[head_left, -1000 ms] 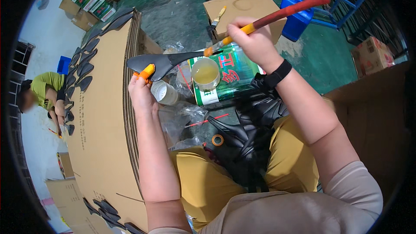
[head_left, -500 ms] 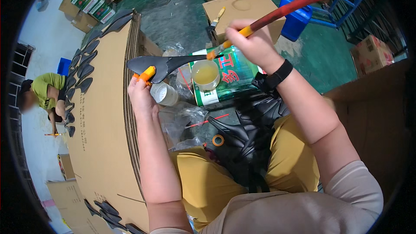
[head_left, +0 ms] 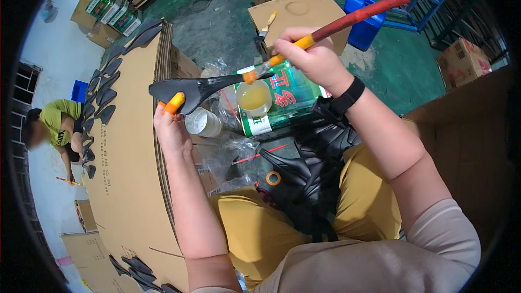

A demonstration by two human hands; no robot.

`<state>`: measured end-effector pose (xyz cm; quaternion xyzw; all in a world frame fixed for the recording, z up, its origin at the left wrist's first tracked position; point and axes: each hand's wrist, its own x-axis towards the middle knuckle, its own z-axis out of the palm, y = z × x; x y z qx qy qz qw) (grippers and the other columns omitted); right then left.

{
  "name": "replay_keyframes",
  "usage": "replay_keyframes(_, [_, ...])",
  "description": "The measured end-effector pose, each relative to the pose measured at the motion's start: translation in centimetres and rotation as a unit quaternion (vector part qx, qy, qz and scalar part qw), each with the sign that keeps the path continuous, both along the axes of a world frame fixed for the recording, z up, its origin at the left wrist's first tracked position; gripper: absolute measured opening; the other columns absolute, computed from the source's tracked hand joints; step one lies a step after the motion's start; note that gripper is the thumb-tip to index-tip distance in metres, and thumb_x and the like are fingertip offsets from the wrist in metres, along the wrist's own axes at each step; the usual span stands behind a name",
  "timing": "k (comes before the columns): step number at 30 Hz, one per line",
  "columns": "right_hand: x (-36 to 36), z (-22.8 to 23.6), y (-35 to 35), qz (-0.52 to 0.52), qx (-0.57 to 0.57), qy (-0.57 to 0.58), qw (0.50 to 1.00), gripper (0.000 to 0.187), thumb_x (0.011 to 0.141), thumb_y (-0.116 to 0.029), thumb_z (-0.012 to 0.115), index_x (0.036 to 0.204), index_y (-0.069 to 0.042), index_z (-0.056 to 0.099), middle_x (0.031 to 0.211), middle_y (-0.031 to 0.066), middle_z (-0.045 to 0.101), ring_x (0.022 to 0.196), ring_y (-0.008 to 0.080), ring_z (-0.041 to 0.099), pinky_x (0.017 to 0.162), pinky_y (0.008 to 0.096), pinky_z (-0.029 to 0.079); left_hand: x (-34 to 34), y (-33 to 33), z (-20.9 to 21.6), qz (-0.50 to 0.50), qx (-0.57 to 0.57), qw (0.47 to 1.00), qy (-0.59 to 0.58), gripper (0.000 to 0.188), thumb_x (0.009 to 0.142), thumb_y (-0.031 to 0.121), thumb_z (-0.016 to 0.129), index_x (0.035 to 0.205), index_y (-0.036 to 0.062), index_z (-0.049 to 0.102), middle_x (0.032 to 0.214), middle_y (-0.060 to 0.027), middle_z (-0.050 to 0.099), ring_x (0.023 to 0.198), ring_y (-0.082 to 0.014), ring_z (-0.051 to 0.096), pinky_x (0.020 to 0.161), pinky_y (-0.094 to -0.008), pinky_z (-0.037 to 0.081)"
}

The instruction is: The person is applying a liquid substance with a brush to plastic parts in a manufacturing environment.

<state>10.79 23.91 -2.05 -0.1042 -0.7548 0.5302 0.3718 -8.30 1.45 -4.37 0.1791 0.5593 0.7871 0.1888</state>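
My left hand [head_left: 172, 133], with orange coverings on its fingertips, grips the broad end of a black sole-shaped piece [head_left: 198, 88]. The piece lies nearly level, its narrow end pointing right. My right hand [head_left: 317, 61] is closed round a brush [head_left: 355, 17] with a long red and orange handle. The brush head is at the narrow part of the black piece and appears to touch it. Just below stands a clear cup [head_left: 254, 99] of yellowish liquid, on a green tin [head_left: 293, 109]. An empty-looking translucent cup [head_left: 203, 122] is close to my left hand.
Stacked cardboard sheets [head_left: 127, 163] on the left carry several black pieces [head_left: 106, 95]. A co-worker [head_left: 59, 122] crouches beyond them. More black pieces [head_left: 304, 168] lie between my knees, near an orange tape roll [head_left: 273, 178]. Ahead are a cardboard box [head_left: 298, 13] and a blue jerrycan [head_left: 364, 24].
The brush head has moved left along the black piece, away from its narrow tip. My left hand and the piece have shifted slightly left and down.
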Motion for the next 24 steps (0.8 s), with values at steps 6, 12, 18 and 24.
replay_keyframes(6, [1.6,-0.4,2.8,-0.034,-0.051,-0.060,0.996,0.021,0.080,-0.018,0.056,0.072,0.000,0.062,0.066,0.0059,0.061,0.060,0.0129,0.057,0.058,0.0276,0.045,-2.8,-3.0,-1.1,-0.084,0.081,0.993,0.033,0.025,0.086,0.007,0.049,0.110,0.0017,0.055,0.102,-0.0041,0.060,0.088,-0.0111,0.058,0.072,-0.0194,0.046])
replay_keyframes(12, [2.8,1.2,4.0,0.028,-0.263,0.089,0.960,0.017,0.082,-0.018,0.056,0.072,-0.005,0.061,0.065,-0.0002,0.058,0.047,0.0019,0.044,0.042,0.0169,0.032,-1.6,-3.4,0.4,-0.074,0.101,0.987,0.096,0.034,0.085,0.006,0.049,0.118,-0.0015,0.047,0.109,-0.0096,0.057,0.089,-0.0115,0.057,0.077,-0.0209,0.047])
replay_keyframes(18, [2.7,2.1,1.6,0.062,-0.210,0.033,0.975,0.018,0.083,-0.018,0.056,0.075,-0.003,0.061,0.066,0.0014,0.059,0.048,0.0035,0.045,0.042,0.0178,0.033,-0.2,-3.6,1.2,-0.042,0.119,0.987,0.099,0.040,0.082,0.009,0.057,0.119,0.0004,0.045,0.115,-0.0114,0.055,0.105,-0.0209,0.055,0.094,-0.0369,0.042])
replay_keyframes(24, [3.9,2.0,4.0,0.058,-0.260,0.085,0.960,0.018,0.082,-0.017,0.055,0.070,-0.004,0.060,0.065,0.0011,0.059,0.045,0.0032,0.043,0.041,0.0164,0.031,-1.6,-5.1,0.1,-0.094,0.141,0.974,0.152,0.042,0.077,0.004,0.064,0.116,0.0026,0.049,0.111,-0.0119,0.057,0.106,-0.0224,0.054,0.096,-0.0386,0.041])
